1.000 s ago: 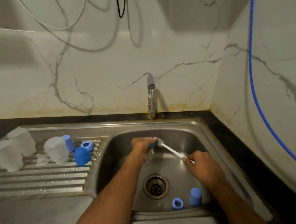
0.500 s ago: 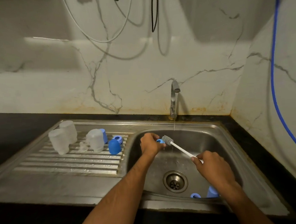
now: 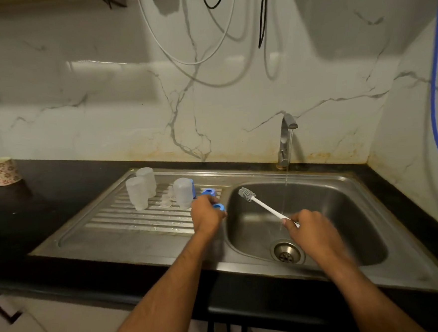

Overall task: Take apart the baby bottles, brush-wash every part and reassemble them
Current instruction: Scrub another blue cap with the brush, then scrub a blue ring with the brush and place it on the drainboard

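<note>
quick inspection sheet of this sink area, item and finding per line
surface: steel drainboard beside sink basin, dark counter around.
job's things: three translucent bottle bodies upside down on the drainboard; blue ring lying there; another blue ring in the left hand; bottle brush in the right hand.
clutter: floral cup at far left of the counter.
grippers: both hands grip their items.
cables: white and black cords hang on the wall; blue hose at right.
surroundings: tap running, marble wall.
</note>
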